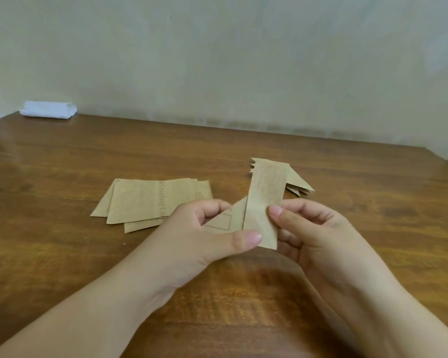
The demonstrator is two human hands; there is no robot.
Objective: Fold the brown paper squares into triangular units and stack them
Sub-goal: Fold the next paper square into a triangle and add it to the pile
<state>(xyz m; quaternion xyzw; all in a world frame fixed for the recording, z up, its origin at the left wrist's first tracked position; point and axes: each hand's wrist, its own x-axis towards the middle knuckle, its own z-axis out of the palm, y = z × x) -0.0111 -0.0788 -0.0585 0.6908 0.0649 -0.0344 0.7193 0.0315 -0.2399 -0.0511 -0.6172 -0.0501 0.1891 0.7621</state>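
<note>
Mid-fold, with the job partly done.
Left hand (204, 236) and right hand (303, 228) pinch a half-folded strip (267, 197) above the table (62, 164) middle; finished triangles (299, 186) stacked behind, unfolded squares (140, 202) waiting toward the left edge.

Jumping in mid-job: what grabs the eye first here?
Both hands, left hand and right hand, pinch a half-folded brown strip at centre above the wooden table. Flat unfolded sheets lie to the left; the stack of folded triangles sits behind the strip.
</note>
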